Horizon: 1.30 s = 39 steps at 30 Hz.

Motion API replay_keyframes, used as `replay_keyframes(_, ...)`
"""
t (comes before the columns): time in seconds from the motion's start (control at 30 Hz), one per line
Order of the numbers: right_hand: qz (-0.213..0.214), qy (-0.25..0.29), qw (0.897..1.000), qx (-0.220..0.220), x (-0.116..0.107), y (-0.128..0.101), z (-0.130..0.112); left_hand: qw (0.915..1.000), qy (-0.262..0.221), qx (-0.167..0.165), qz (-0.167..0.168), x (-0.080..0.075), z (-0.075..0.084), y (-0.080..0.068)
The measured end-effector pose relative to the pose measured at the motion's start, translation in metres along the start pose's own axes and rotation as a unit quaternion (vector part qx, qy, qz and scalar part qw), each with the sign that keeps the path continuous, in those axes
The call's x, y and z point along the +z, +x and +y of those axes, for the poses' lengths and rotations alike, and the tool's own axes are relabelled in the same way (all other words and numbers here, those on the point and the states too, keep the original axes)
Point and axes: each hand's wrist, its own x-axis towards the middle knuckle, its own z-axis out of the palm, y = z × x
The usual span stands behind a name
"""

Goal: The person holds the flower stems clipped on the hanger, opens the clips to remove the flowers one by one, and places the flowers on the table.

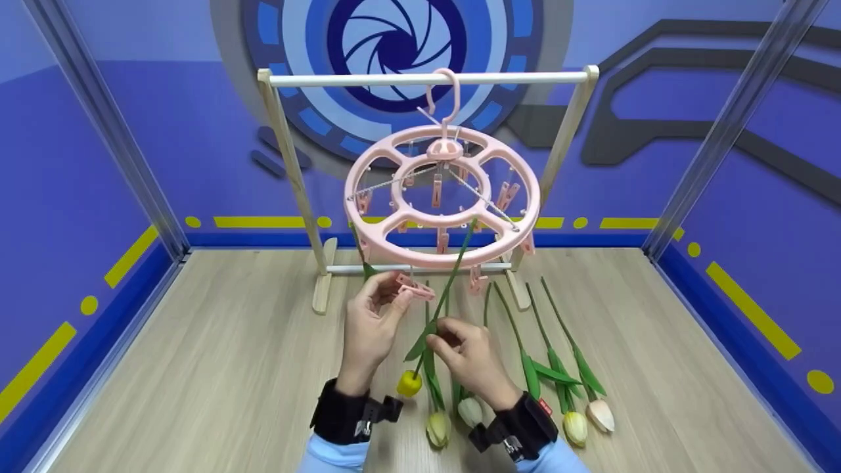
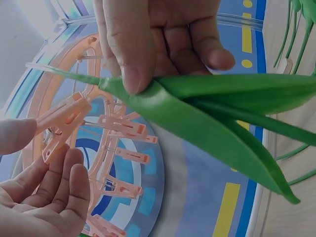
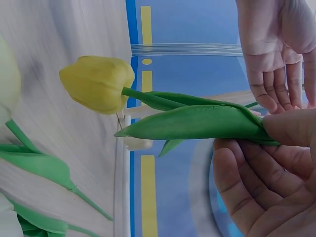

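Observation:
My left hand (image 1: 369, 332) pinches a pink clothespin (image 1: 415, 289) that hangs from the front of a round pink drying hanger (image 1: 387, 244). In the left wrist view, thumb and fingertips press the two arms of that clothespin (image 2: 66, 123). To its right, my right hand (image 1: 474, 355) pinches an artificial tulip by its green stem, close to the leaves (image 3: 197, 123). The tulip's yellow head (image 1: 409, 383) points down toward me. Its bare stem end (image 1: 468, 240) slants up across the hanger's front rim, just right of the clothespin.
The hanger's hook (image 1: 453, 92) sits over a white bar (image 1: 355, 80) on a wooden stand (image 1: 289, 154). Other clothespins (image 1: 477, 281) dangle around the ring. Several pale tulips (image 1: 575, 428) lie on the table (image 1: 217, 368). A green stem (image 1: 358, 243) hangs at the ring's left side.

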Motion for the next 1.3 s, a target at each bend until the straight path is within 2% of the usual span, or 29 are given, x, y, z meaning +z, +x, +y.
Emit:
replay_keyframes(0.13, 0.015, 0.002, 1.0, 0.0, -0.003, -0.004, -0.001, 1.0, 0.006, -0.001, -0.004, -0.001, -0.002, 0.0)
replay_keyframes(0.37, 0.026, 0.024, 0.999, 0.039, -0.012, -0.011, -0.003, 0.999, 0.016, -0.041, 0.005, -0.002, -0.004, 0.001)
replay_keyframes(0.53, 0.03, 0.049, 0.997, 0.056, -0.015, -0.015, -0.001, 0.9983, 0.01, -0.056, 0.01, -0.002, -0.004, 0.002)
replay_keyframes(0.77, 0.014, 0.082, 0.991, 0.108, -0.016, -0.021, 0.002, 0.9969, 0.011, -0.076, -0.012, -0.002, -0.008, 0.002)
replay_keyframes(0.97, -0.02, 0.113, 0.983, 0.143, -0.015, -0.024, 0.006, 0.9946, 0.024, -0.097, -0.031, -0.003, -0.011, 0.002)
replay_keyframes(1.1, -0.034, 0.135, 0.977, 0.161, -0.015, -0.025, 0.009, 0.9941, 0.04, -0.097, -0.029, -0.005, -0.011, 0.002)
replay_keyframes(1.3, -0.042, 0.14, 0.972, 0.185, -0.016, -0.025, 0.01, 0.9929, 0.062, -0.101, -0.013, -0.011, -0.006, 0.004)
